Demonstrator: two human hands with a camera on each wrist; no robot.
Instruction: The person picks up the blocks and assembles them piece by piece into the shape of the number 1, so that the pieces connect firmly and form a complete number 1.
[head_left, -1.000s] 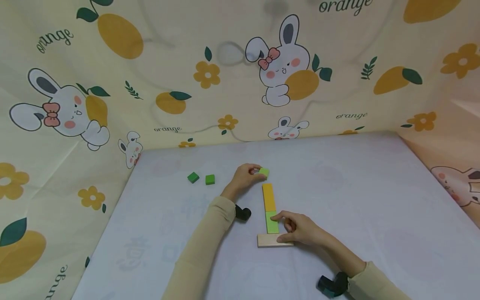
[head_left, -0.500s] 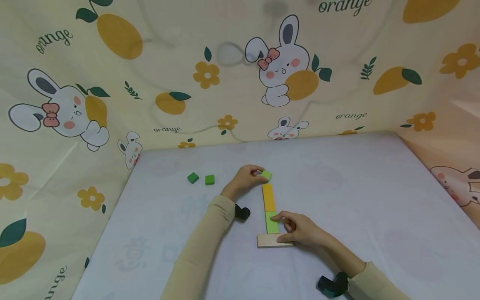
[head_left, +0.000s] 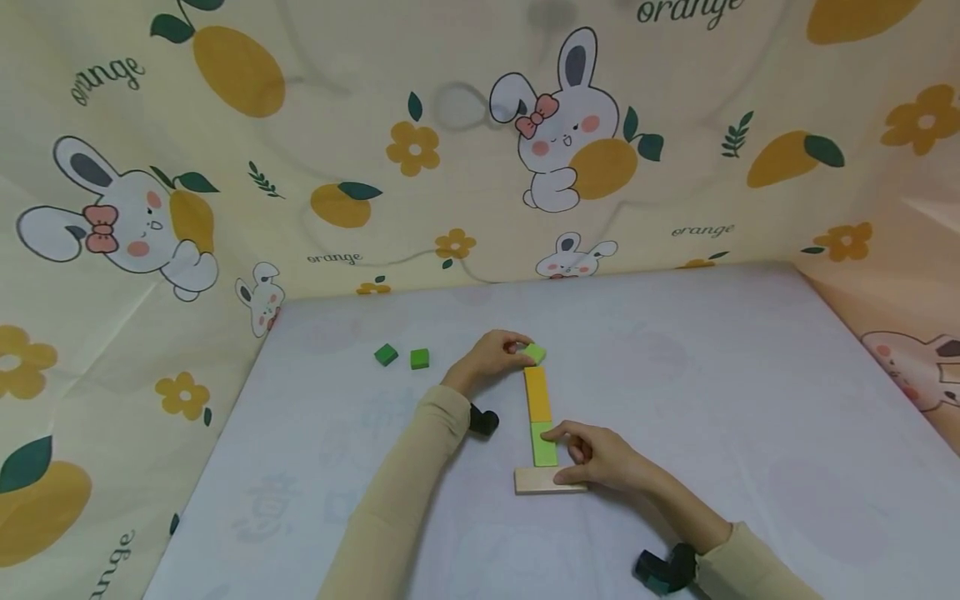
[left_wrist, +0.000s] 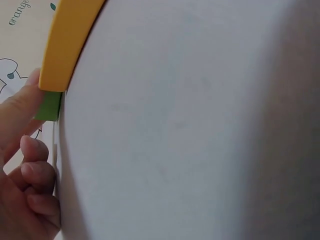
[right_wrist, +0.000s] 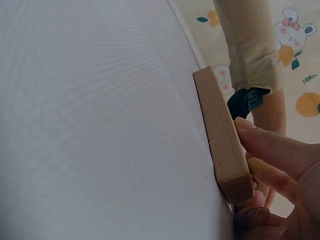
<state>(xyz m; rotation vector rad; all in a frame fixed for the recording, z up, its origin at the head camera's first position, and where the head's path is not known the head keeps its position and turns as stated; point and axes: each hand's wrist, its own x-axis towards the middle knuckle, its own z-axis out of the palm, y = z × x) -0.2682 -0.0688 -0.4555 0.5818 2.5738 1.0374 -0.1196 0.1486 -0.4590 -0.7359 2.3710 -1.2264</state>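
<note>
At the far end of a line of blocks, my left hand [head_left: 491,353] pinches a small light green block [head_left: 535,353] between thumb and index finger. This block sits askew beside the far end of a yellow block [head_left: 537,393]; in the left wrist view the two appear to touch. Nearer me lies a longer light green block [head_left: 543,445], end to end with the yellow one. A plain wooden block [head_left: 536,481] lies crosswise at the near end. My right hand [head_left: 603,454] touches the longer green block with its index fingertip and the wooden block with its thumb.
Two small green cubes [head_left: 386,355] lie apart at the back left of the white tabletop [head_left: 712,375]. A printed cloth [head_left: 465,183] with rabbits and oranges rises behind and at the sides. Each wrist wears a dark device [head_left: 666,570].
My left hand has brought the small green block slightly nearer me and to the right, up to the yellow block's far end. The right hand stays where it was.
</note>
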